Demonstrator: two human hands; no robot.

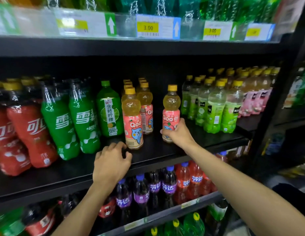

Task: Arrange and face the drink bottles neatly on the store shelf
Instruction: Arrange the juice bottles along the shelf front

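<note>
Two hands (111,165) (178,133), one held Qoo bottle (171,103), one green kumquat-lemon bottle (109,113).

Right hand (178,133) gripping bottle (171,103), left hand (111,166) loosely curled, palm down

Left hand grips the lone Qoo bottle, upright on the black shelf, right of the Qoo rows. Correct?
Wrong hand. In the head view the right hand grips the lone Qoo bottle; the left hand holds nothing, low at the front of the black shelf. The rest stands: the bottle is upright, right of the Qoo rows.
</note>
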